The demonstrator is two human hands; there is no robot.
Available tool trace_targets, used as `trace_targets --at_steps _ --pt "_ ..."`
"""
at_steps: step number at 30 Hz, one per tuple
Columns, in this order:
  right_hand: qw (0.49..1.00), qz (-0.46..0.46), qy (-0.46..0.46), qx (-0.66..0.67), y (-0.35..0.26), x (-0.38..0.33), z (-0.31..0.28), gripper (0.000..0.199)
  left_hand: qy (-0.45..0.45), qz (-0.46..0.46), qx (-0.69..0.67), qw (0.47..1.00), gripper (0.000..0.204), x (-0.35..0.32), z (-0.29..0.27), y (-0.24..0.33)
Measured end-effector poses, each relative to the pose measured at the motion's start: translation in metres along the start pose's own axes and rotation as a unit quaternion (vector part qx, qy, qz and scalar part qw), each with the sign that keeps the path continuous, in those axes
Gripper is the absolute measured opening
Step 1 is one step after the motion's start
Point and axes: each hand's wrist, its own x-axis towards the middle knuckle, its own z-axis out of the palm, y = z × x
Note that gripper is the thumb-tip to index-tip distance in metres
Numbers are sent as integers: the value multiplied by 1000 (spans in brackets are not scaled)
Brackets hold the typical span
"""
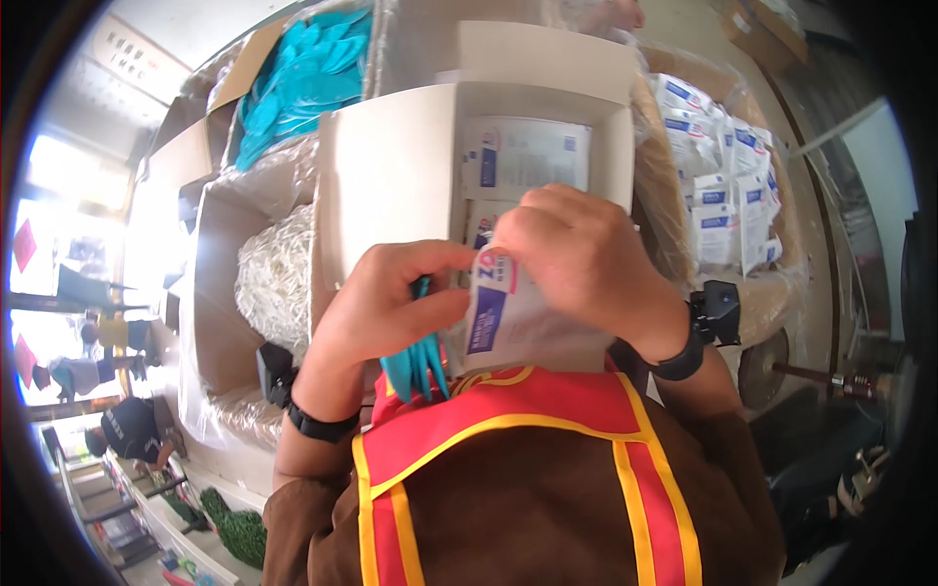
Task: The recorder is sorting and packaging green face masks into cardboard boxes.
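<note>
My right hand (576,254) pinches the top edge of a white packet (532,327) with blue and pink print, held in front of my chest. My left hand (396,293) is closed, with its fingertips at the packet's left edge. Several thin teal pieces (415,366) hang below the left palm, gripped in that hand. Just beyond my hands stands an open white carton (391,176) with its flaps spread. Inside it lie similar white packets (528,156); my hands hide its near part.
At the far left, a box holds a heap of flat teal pieces (303,78). A plastic-lined carton with pale stringy material (278,278) stands left. On the right, another lined carton holds many white packets (718,176). A person (137,430) is further off, lower left.
</note>
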Motion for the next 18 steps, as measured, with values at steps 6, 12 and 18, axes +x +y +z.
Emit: trace_targets --at_steps 6,12,18 --pt "999 -49 -4 -10 -11 -2 6 11 50 52 -16 997 18 8 16 -17" --pt "959 233 113 111 37 -48 -52 4 262 21 -155 952 8 -11 -27 -25" --pt "885 339 307 89 151 -143 -175 11 295 90 -225 924 13 -30 -57 -32"
